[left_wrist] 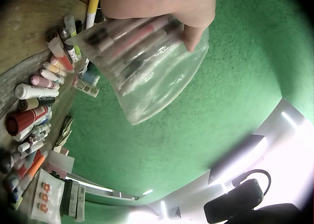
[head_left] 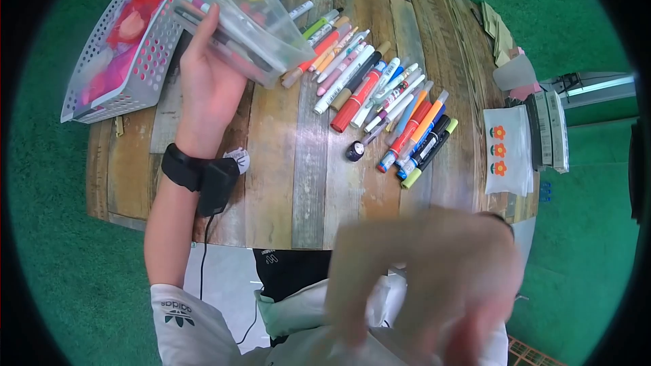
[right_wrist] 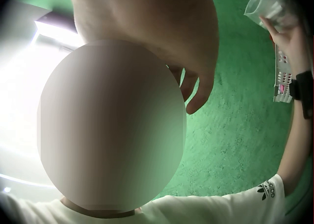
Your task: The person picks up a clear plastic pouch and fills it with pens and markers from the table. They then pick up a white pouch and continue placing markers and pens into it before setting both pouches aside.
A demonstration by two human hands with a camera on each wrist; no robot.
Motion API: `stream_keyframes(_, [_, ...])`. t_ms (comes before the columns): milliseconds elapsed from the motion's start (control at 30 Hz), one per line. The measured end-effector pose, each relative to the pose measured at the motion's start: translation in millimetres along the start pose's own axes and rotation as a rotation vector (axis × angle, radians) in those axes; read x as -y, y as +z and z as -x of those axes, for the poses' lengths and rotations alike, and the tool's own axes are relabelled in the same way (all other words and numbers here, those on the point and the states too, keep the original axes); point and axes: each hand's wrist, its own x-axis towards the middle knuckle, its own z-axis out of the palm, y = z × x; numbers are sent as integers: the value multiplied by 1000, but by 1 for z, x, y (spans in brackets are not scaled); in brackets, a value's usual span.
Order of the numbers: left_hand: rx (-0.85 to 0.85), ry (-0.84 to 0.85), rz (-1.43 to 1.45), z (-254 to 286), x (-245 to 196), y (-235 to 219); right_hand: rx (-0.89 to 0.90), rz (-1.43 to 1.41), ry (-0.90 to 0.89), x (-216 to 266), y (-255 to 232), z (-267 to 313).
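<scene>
My left hand (head_left: 211, 88) grips a clear plastic container (head_left: 281, 30), holding it up over the left part of the table. Several pens show through its wall, and in the left wrist view the thumb lies along the clear side (left_wrist: 152, 82). Below and to the right of it, a row of markers and pens (head_left: 363, 85) lies side by side on the wooden table. My right hand (head_left: 434, 264) is raised close to the head camera and blurred. In the right wrist view its fingers (right_wrist: 200, 94) hang loosely bent beside the head, with nothing seen in them.
A white perforated basket (head_left: 146, 71) with pink and red packets stands at the left. A small dark round-topped pen (head_left: 354, 151) lies before the row. At the right edge are a white sheet with orange flowers (head_left: 508, 152) and upright boxes (head_left: 553, 132).
</scene>
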Motion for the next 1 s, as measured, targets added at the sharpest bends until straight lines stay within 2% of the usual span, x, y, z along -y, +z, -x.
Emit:
stream_keyframes(67, [13, -7, -1, 0, 0, 0, -481, 380, 318, 15, -8, 7])
stream_keyframes(100, [16, -2, 5, 0, 0, 0, -568, 559, 488, 22, -19, 8])
stream_keyframes(133, [23, -12, 10, 0, 0, -1, -631, 626, 571, 20, -33, 15])
stream_keyframes(200, [36, -11, 20, 0, 0, -1, -743, 692, 629, 13, -58, 39])
stream_keyframes(267, [38, -11, 8, 1, 1, 1, -760, 832, 726, 7, -72, 57])
stream_keyframes(300, [43, -6, 8, 1, 1, 1, -759, 837, 720, 7, -74, 61])
stream_keyframes(367, [33, -8, 7, 1, 2, 1, -776, 919, 884, 7, -76, 67])
stream_keyframes(400, [39, -7, 7, 1, 2, 1, -778, 923, 881, 8, -79, 71])
stream_keyframes(467, [14, -23, 9, 1, 2, 0, -660, 1156, 961, 11, -84, 79])
stream_keyframes(567, [20, -44, 42, 0, 3, -1, -719, 1208, 1035, 17, -87, 86])
stream_keyframes(667, [1, -55, 27, 1, 3, 0, -712, 1143, 915, 18, -99, 96])
stream_keyframes(700, [12, -56, 25, 2, 4, 1, -721, 1150, 910, 16, -100, 96])
stream_keyframes(767, [-6, -58, 21, 4, 4, 4, -667, 1240, 751, 9, -103, 94])
stream_keyframes(800, [2, -58, 17, 4, 4, 4, -674, 1243, 745, 6, -107, 96])
stream_keyframes(867, [-1, -57, 12, 5, 4, 4, -346, 1406, 611, -3, -118, 103])
stream_keyframes(900, [4, -58, 9, 6, 4, 7, -351, 1408, 609, -7, -119, 106])
stream_keyframes(967, [-1, -52, 14, 8, 4, 12, -173, 1506, 770, -11, -120, 108])
stream_keyframes(1000, [-1, -51, 13, 7, 4, 10, -173, 1506, 768, -11, -121, 106])
